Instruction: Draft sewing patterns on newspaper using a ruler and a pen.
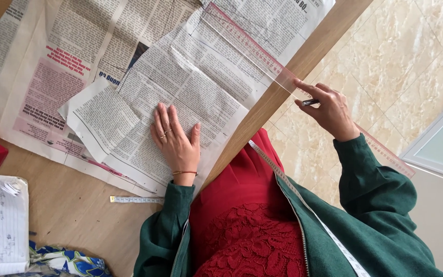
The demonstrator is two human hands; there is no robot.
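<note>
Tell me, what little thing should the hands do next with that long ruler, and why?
Probably slide the clear ruler fully onto the newspaper. Its near end hangs past the table edge, pinched along with a dark pen by the right hand. The left hand presses flat on the sheet, so it seems steady enough for lining up.

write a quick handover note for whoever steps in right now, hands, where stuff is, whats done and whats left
Left hand: flat, palm down on the newspaper sheet, pinning it to the wooden table.
Right hand: past the table edge, grip on a dark pen and the near end of the clear ruler, which runs diagonally over the paper.
Nearby: tape measure round the neck, notebook at the table's near corner.
Done: pencil lines show on the paper.
Left: no cut visible along the ruler.
</note>
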